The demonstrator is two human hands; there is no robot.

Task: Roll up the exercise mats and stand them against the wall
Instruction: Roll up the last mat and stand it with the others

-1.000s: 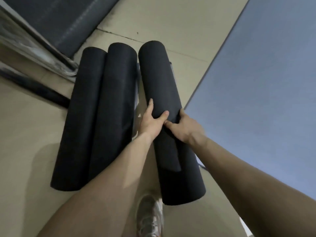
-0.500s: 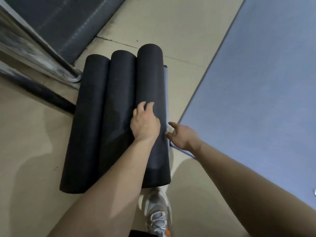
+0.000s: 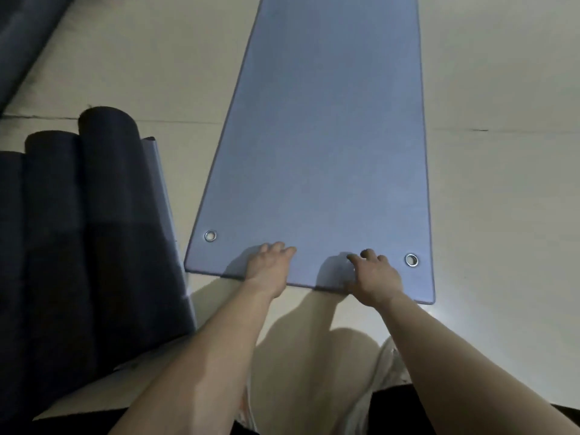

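Two hands: left hand (image 3: 268,271) and right hand (image 3: 373,277) rest on the near short edge.
Grip: fingers spread wide, holding nothing.
Mat: flat blue foam exercise mat (image 3: 323,136) unrolled on the beige floor (image 3: 502,183).
Rolls: three dark rolled mats (image 3: 94,230) lying just left.

Flat mat ahead of you, rolled mats to your left.

Your left hand (image 3: 270,271) and right hand (image 3: 373,277) rest on the near edge of the flat mat (image 3: 323,136), between its two eyelets; the rolled mats (image 3: 78,230) lie side by side, just left of it, on the floor (image 3: 502,183).
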